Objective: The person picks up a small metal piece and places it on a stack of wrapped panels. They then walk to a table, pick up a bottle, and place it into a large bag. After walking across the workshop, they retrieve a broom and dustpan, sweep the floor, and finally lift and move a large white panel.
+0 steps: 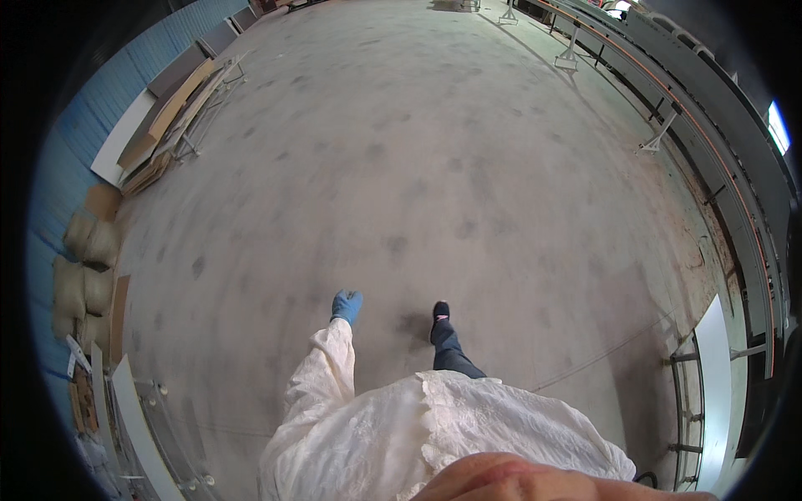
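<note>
My left hand [346, 306] wears a blue glove and hangs over the concrete floor, ahead of my body. Its fingers are curled in, and nothing shows sticking out of them. A loose white sleeve [322, 367] covers that arm. My right hand is out of view. One leg in dark trousers [452, 351] with a dark shoe [441, 310] reaches forward on the floor, to the right of the gloved hand. No object lies close to my left hand.
Grey floor [401, 184] stretches ahead. Leaning boards [171, 113], stuffed sacks [90, 240] and a white panel [142, 426] line the blue wall at left. Along the right run a long rail on metal stands [660, 132] and a white panel on a rack [713, 392].
</note>
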`<state>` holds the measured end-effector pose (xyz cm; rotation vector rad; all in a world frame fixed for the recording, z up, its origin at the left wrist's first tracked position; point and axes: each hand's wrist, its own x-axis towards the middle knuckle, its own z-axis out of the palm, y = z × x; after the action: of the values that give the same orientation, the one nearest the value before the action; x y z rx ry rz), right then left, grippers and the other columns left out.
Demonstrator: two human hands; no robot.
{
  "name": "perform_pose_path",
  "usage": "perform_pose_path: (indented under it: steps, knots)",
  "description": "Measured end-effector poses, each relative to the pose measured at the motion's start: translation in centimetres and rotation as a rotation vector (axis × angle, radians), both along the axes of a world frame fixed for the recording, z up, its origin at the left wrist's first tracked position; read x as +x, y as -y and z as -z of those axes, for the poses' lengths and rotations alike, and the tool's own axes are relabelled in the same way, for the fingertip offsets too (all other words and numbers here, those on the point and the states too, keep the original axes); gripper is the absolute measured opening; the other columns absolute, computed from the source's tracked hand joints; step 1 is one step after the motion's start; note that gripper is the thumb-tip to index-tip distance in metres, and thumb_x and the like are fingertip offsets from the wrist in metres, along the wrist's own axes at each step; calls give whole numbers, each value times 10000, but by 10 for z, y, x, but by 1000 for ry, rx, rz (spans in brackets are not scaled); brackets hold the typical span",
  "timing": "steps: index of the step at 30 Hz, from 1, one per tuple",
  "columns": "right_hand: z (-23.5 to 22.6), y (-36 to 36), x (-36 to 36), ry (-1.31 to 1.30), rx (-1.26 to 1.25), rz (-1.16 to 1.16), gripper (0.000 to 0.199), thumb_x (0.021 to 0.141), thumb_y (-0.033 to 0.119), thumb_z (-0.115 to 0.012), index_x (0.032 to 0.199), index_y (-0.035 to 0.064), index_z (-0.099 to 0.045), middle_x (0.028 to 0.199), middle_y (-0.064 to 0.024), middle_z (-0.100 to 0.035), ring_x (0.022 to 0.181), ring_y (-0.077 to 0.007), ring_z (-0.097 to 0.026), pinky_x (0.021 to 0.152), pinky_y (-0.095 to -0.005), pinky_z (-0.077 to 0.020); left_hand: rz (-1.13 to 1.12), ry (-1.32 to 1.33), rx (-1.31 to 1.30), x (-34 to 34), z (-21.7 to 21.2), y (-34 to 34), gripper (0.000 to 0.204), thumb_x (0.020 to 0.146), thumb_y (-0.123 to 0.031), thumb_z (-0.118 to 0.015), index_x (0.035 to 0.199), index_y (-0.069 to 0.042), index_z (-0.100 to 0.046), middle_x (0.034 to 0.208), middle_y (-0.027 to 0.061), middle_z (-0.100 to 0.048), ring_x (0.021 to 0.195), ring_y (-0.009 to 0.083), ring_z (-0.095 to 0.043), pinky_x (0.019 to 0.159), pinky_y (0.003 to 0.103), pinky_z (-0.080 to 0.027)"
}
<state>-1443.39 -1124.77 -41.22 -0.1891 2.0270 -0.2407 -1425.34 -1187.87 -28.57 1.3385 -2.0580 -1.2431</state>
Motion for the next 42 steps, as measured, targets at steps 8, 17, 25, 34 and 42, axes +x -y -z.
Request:
perform_pose_path:
  steps: [8,17,25,34,42]
  knots:
    - [-31,394,-345,-89,113,-16,388,940,442,-535,950,106,-729,797,-124,-705,708,-242,-675,658,-396,-539,-169,606,355,-104,19,197,431,848,-392,-589,1041,-18,-682,1082,193,-674,985,321,-653,853,414,-488]
    - [-129,944,-692,-393,-666,-18,393,868,374,-609,1065,50,-712,1034,-181,-712,994,-324,-678,856,-403,-516,263,1098,433,-230,74,477,418,959,-353,-454,1136,-37,-662,1185,142,-666,1096,340,-620,920,413,-488]
    - [-18,1054,-806,-57,-35,-140,353,900,409,-641,943,72,-734,795,-86,-721,684,-186,-677,659,-360,-549,-253,381,350,-609,30,896,320,778,-285,-669,902,7,-704,813,98,-707,759,148,-593,645,395,-487]
    - [28,1250,-1068,-36,41,-198,426,899,451,-568,981,71,-741,906,-124,-728,841,-272,-690,758,-424,-531,-40,-27,36,-1003,18,1240,300,807,-247,-597,603,-35,-537,545,1,-437,542,108,-401,485,373,-349]
    - [-80,1717,-1449,-189,-243,107,409,876,386,-561,1056,52,-715,929,-154,-725,881,-287,-691,804,-410,-521,-44,603,615,-1123,50,1398,476,840,-400,-605,1123,-24,-676,1172,145,-686,1058,312,-647,895,400,-482]
